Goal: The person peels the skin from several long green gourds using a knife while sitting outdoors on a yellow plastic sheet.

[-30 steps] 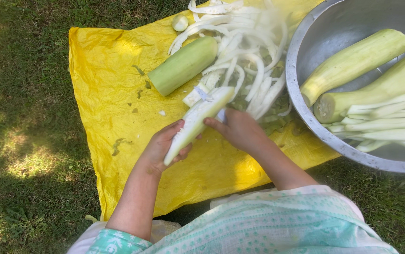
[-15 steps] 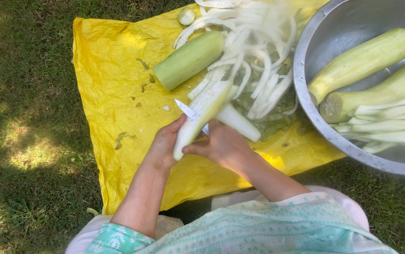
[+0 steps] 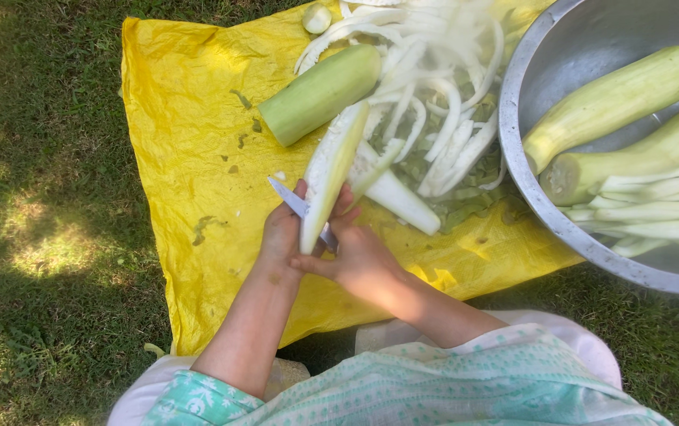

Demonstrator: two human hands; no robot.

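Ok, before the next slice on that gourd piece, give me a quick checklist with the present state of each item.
1. Gourd slice gripped: ok, left hand holds its lower end.
2. Knife in hand: ok, right hand holds it, blade crossing behind the slice and pointing left.
3. Left fingers clear of the edge: cannot tell, the blade passes close to them and the slice hides the contact.
4. Landing space on the yellow sheet: ok, bare sheet at left, cut strips piled at right.
5. Steel bowl beside the sheet: ok, it holds peeled gourds.
6. Unpeeled green gourd piece: ok, lying on the sheet.
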